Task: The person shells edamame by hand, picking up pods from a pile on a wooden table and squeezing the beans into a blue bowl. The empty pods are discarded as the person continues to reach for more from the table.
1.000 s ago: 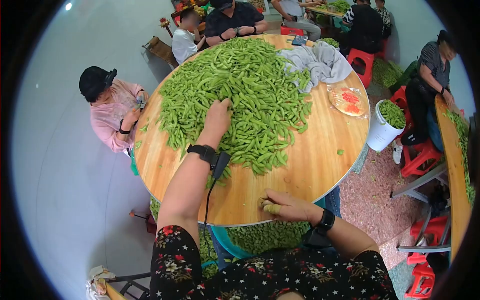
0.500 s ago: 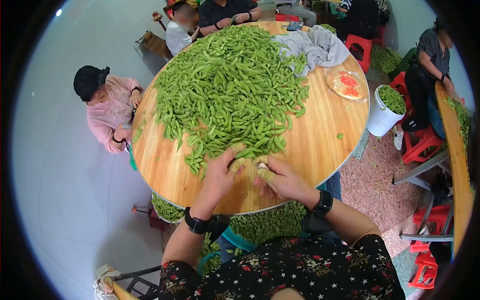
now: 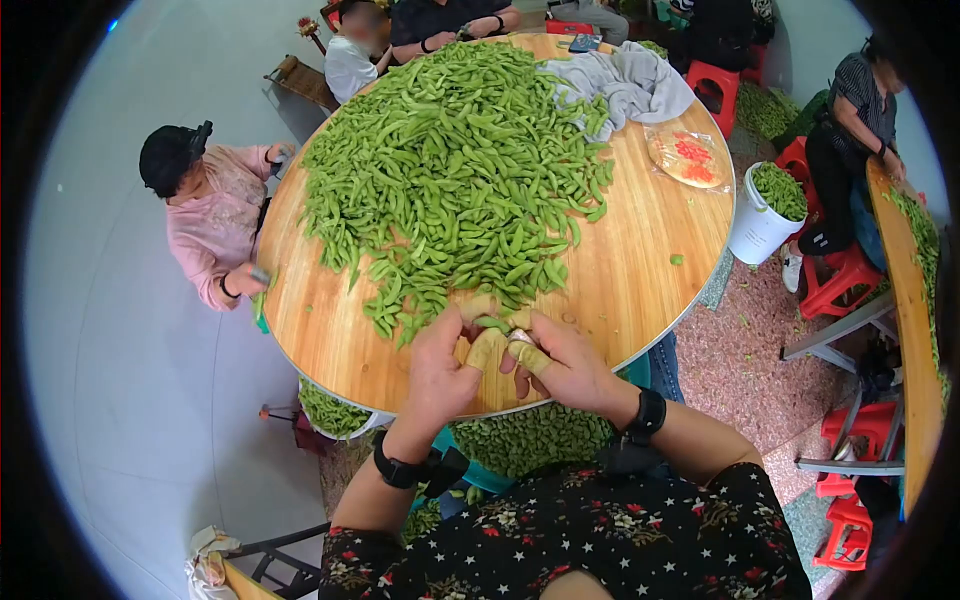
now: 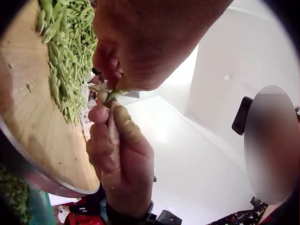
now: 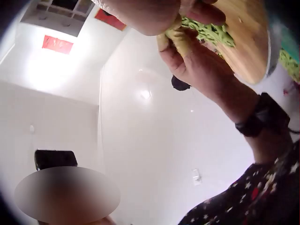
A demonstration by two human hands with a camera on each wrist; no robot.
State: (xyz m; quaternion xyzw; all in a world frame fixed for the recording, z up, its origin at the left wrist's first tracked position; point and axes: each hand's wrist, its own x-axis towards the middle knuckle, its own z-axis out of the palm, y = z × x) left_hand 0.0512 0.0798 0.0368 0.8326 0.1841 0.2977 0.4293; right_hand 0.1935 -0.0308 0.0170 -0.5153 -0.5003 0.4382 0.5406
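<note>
In the head view the left hand (image 3: 445, 365) pinches a green pod (image 3: 491, 323) between thumb and fingers, just above the near edge of the round wooden table (image 3: 640, 270). Facing it, the right hand (image 3: 572, 368) has its fingers curled round a small shiny thing (image 3: 520, 338), mostly hidden. Yellowish coverings wrap thumbs and fingertips. The left wrist view shows the pod (image 4: 111, 97) between the left hand (image 4: 145, 51) above and the right hand (image 4: 124, 154) below. Both hands meet in the right wrist view too, the pod hidden there. A large pod heap (image 3: 450, 170) lies beyond.
Grey cloth (image 3: 635, 85) and a bagged round item (image 3: 690, 160) lie at the table's far right. A white bucket of pods (image 3: 765, 225) stands right of it. Beneath the near edge is a container of green pieces (image 3: 530, 440). Someone in pink (image 3: 215, 215) sits at the left.
The left hand has come back from the heap to the near edge and now holds a pod. The right hand has moved slightly forward, and the two hands meet at the pod.
</note>
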